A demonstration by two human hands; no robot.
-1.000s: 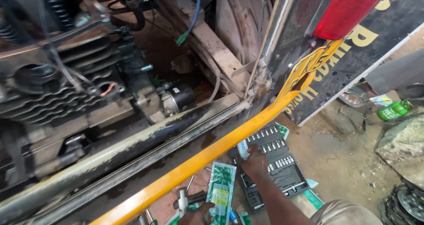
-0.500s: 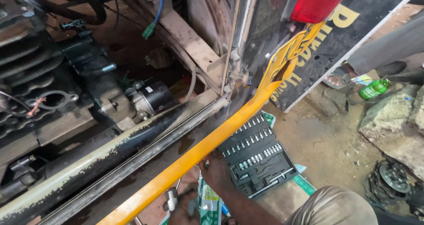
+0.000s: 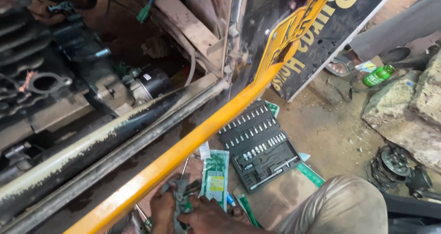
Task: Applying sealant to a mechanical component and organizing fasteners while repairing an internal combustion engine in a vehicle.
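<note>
Daylight falls evenly on the dirt floor (image 3: 330,133) to my right, while the engine bay (image 3: 69,78) at upper left sits in dim shadow. The yellow bar (image 3: 193,146) shines softly. My hands look slightly blurred at the bottom edge.

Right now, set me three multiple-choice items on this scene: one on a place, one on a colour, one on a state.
1. Where does the socket case lie?
A. On the ground right of the yellow bar
B. On the engine
C. On the rocks

2. What colour is the bottle?
A. Red
B. Green
C. White

3. How is the socket case?
A. Shut
B. Open
C. Standing on edge

Answers:
1. A, it lies flat on the dirt beside the bar.
2. B, it shows green near the black board.
3. B, rows of sockets show inside.

Both hands handle a small packet at the lower edge.
</note>
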